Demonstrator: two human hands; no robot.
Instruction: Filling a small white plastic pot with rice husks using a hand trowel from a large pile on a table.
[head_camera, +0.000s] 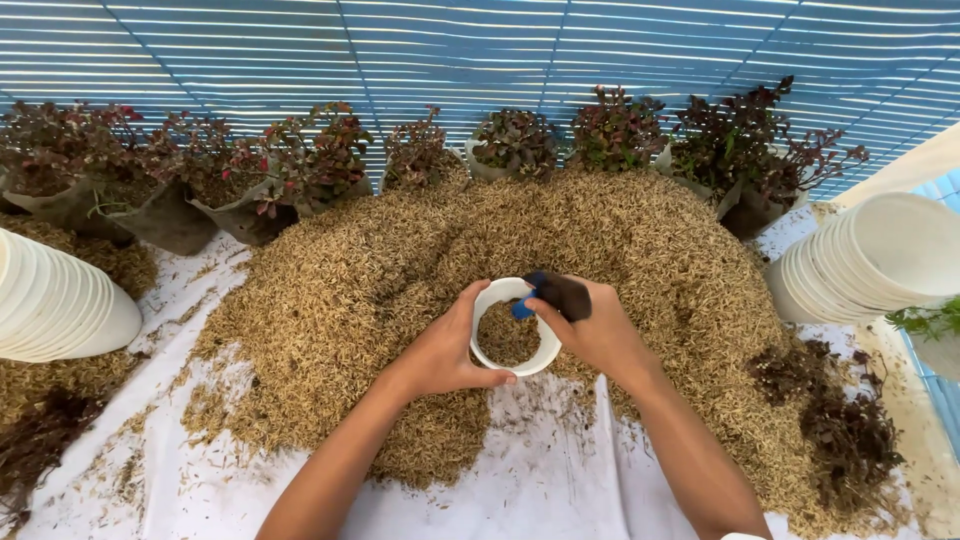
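My left hand (445, 352) grips the near-left side of a small white pot (490, 303), which is partly filled with tan husks. My right hand (590, 328) holds a small dark scoop with a blue handle (553, 293) over the pot's right rim. Both hands hover above a large heap of tan rice husks (350, 290) spread on a white sheet (530, 480).
A row of red-leaved plants in grey grow bags (300, 170) lines the back under a blue slatted wall. Stacks of white pots lie on their sides at the left (50, 305) and right (870, 260). Dark plant debris (840, 420) lies at the right, and more at the lower left.
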